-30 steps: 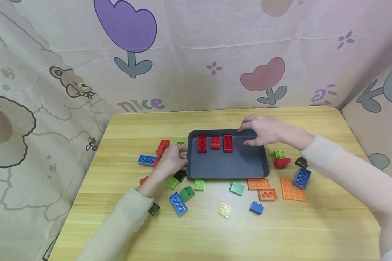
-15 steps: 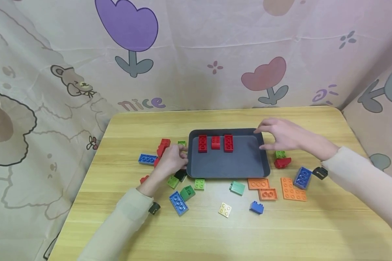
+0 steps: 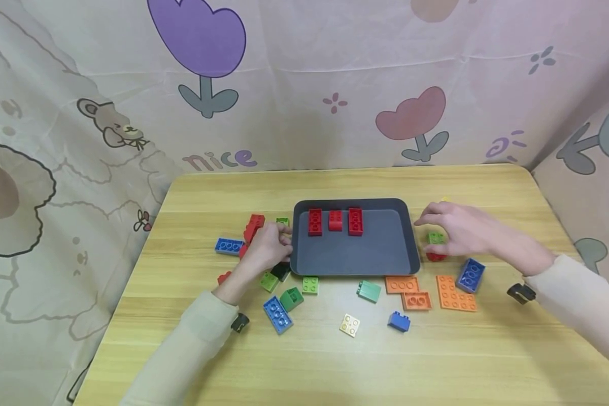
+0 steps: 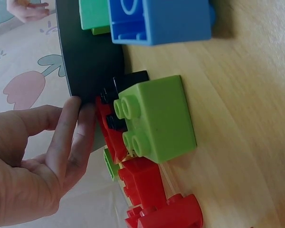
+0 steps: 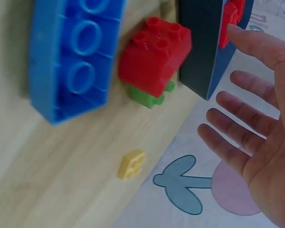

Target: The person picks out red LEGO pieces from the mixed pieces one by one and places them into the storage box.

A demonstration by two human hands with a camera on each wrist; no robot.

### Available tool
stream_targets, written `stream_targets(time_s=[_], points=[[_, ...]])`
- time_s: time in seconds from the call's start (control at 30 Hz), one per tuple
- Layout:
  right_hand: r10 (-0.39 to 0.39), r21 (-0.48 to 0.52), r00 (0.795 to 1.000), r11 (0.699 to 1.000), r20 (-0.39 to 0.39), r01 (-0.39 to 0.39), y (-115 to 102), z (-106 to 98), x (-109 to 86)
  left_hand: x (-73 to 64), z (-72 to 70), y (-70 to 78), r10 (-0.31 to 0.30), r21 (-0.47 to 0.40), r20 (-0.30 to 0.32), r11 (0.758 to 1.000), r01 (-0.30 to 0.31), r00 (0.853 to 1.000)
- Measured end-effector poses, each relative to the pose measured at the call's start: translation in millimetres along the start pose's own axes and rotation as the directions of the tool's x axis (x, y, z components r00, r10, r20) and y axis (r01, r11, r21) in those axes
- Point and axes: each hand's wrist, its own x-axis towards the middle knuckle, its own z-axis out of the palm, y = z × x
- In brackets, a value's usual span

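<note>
3 red bricks [image 3: 315, 222] sit in the tray [image 3: 355, 256] between 2 hands [image 3: 268, 248].

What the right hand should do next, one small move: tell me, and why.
Probably lower the right hand and pinch the red studded brick outside the tray: the hand is empty and near that brick, and the tray already bears three red bricks.

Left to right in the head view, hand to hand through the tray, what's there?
Left hand, long red plastic brick in the dark grey rectangular tray, shorter red plastic brick, second long red plastic brick, right hand.
</note>
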Motion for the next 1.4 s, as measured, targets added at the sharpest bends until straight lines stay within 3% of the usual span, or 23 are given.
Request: stream_targets(time_s=[0.23, 0.47, 0.93, 1.4], points=[[0.006, -0.030, 1.000, 1.000, -0.013, -0.007, 3, 12, -16.9, -0.3, -0.1, 0.4, 0.008, -0.008, 0.000, 1.000, -0.008, 1.000], [-0.054, -0.006, 0.995, 0.999, -0.081, 0.054, 2, 21, -27.2, -0.3, -0.5, 0.6, 0.014, -0.021, 0.008, 1.000, -0.014, 1.000], [-0.035, 0.017, 0.999, 0.999, -0.024, 0.036, -2, 29, -30.9, -2.0, -1.0, -0.3, 0.019, 0.000, 0.000, 1.000, -0.019, 1.000], [-0.054, 0.032, 0.998, 0.998, -0.031, 0.055, -3, 30, -32.4, -4.1, 0.1, -0.2, 0.022, 0.010, -0.008, 1.000, -0.022, 1.000]])
